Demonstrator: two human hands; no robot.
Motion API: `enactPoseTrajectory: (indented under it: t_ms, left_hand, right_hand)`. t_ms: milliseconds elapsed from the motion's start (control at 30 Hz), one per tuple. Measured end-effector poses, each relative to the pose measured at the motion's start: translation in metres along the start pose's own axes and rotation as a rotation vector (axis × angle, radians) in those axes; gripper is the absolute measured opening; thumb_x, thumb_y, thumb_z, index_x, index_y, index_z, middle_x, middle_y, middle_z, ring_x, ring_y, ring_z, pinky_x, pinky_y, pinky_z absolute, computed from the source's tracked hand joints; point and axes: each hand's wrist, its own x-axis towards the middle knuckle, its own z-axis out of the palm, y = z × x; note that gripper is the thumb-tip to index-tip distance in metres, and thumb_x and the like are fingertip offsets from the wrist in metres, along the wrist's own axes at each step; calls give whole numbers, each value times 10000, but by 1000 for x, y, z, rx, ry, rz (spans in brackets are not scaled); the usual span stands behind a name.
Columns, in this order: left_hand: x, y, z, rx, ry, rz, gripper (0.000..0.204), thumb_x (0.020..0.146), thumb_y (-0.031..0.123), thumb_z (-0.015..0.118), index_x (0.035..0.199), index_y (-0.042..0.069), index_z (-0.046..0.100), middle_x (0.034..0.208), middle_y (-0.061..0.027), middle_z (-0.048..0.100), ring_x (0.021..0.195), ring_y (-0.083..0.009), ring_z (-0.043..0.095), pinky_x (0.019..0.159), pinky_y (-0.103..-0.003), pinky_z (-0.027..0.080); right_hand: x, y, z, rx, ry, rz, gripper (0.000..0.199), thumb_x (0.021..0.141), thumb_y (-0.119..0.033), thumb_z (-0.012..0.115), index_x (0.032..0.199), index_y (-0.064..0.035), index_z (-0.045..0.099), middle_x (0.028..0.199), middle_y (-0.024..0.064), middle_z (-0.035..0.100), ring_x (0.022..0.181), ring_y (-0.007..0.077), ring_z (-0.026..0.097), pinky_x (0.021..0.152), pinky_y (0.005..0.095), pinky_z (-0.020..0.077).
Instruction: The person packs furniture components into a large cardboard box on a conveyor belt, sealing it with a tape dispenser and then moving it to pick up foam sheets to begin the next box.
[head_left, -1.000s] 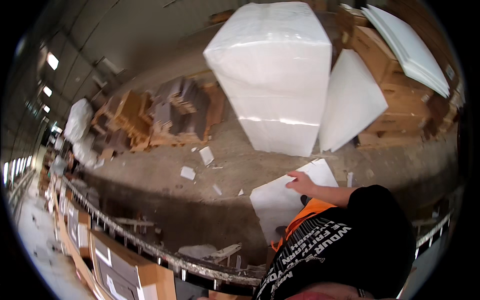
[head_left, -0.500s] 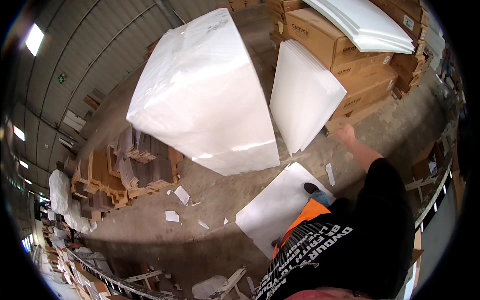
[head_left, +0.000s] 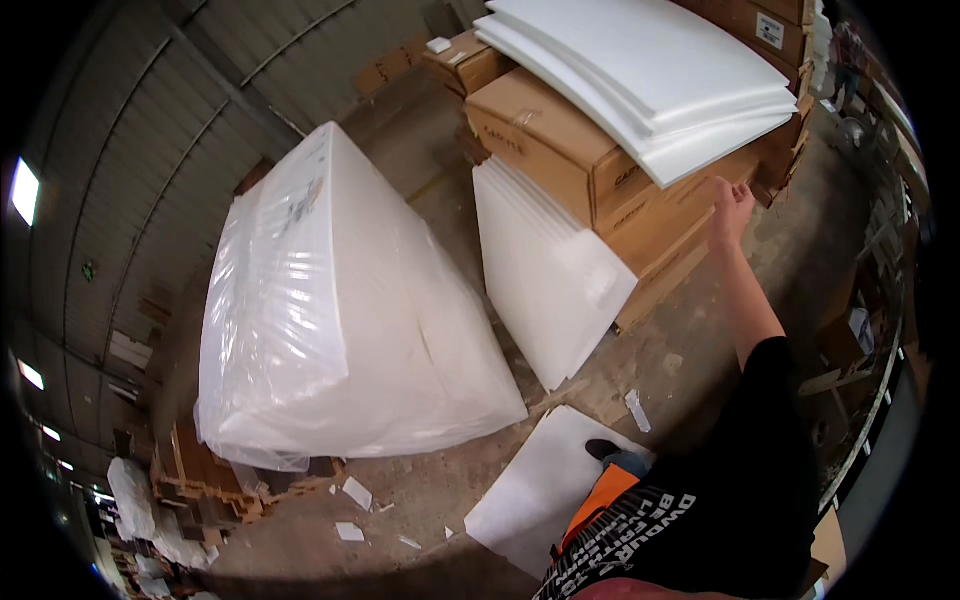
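My right hand [head_left: 733,208] reaches forward at the right, its fingers loosely bent and apart, with nothing seen in them. It shows in front of the cardboard boxes [head_left: 545,135], just below a stack of white foam sheets [head_left: 650,60] lying on top of them. Whether it touches a box I cannot tell. More white foam sheets [head_left: 545,270] stand on edge, leaning against the boxes' left side. Left of these is a large white block wrapped in clear plastic film [head_left: 400,320]. My left hand is out of view.
A white sheet [head_left: 525,490] lies on the floor under my shoe [head_left: 602,449]. White scraps [head_left: 357,493] are scattered nearby. Stacked brown boards [head_left: 190,465] stand behind the wrapped block. A person [head_left: 848,65] is far off at the upper right.
My view has turned to the right, so the wrapped block and boxes sit further left and lower. My right hand has risen from low by the boxes' base to near the sheets on top.
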Motion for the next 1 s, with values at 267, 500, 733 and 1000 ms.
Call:
enactPoseTrajectory:
  t_ms: [267, 500, 733, 1000]
  left_hand:
    - [-7, 16, 42, -36, -150, -23, 392, 804, 203, 628, 1139, 1, 620, 1022, -156, 631, 907, -256, 571, 778, -379, 453]
    - [-31, -3, 51, -43, -164, -142, 405, 801, 226, 636, 1139, 4, 614, 1030, -158, 623, 920, -263, 564, 796, -387, 448]
    - [-63, -33, 54, -52, -148, -284, 419, 799, 249, 645, 1139, 7, 607, 1039, -159, 614, 933, -270, 556, 814, -394, 443]
    - [-106, -61, 59, -80, -113, -453, 436, 796, 274, 654, 1139, 10, 600, 1049, -161, 605, 948, -278, 548, 835, -402, 437]
  right_hand:
    - [54, -89, 93, 107, -405, 828, 1066, 771, -475, 720, 1531, -123, 61, 1507, 233, 188, 1006, 370, 494, 813, 486, 439]
    - [63, -76, 155, -77, -113, 614, 636, 731, -426, 768, 1128, 47, 615, 1113, 154, 583, 793, 220, 548, 602, 371, 454]
    - [112, -40, 167, 264, -89, 673, 684, 634, -353, 878, 1086, 76, 596, 1063, 126, 583, 828, 232, 585, 710, 394, 528]
    - [116, -34, 191, 633, -135, 553, 637, 630, -161, 880, 1127, 83, 564, 1023, 159, 647, 941, 294, 643, 857, 404, 545]
